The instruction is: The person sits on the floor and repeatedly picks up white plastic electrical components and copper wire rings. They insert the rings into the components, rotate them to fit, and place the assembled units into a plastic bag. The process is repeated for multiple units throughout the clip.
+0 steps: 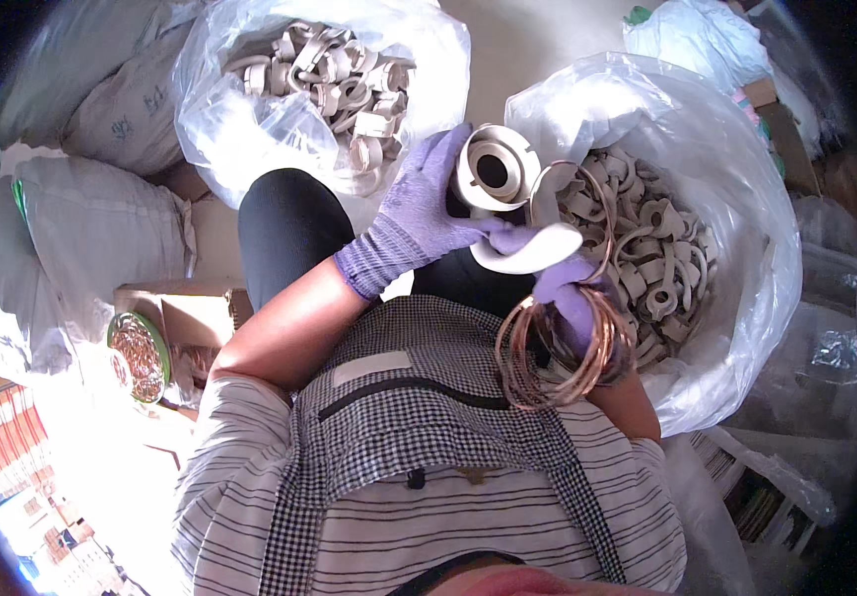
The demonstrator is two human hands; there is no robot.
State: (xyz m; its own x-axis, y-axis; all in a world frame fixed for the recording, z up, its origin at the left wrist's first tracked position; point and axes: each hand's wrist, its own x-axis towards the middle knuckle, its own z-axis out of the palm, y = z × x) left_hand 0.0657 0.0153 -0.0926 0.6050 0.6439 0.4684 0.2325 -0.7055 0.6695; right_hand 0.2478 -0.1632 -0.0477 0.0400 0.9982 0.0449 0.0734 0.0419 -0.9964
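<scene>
My left hand, in a purple knit glove, grips a cream plastic fitting that has a round stepped socket with a dark hole and a curved arm. Facing it is my right hand, gloved too, its fingers closed at the curved arm. A thin copper-coloured ring rises from that hand beside the fitting. Several more copper-coloured rings hang in a loose bundle around my right hand and wrist. My right fingertips are partly hidden, so their exact hold on the ring is unclear.
Two clear plastic bags of similar cream fittings stand ahead and to the right. White sacks line the left. Near them are a cardboard box and a green-rimmed round container of small coppery pieces. A slatted crate sits lower right.
</scene>
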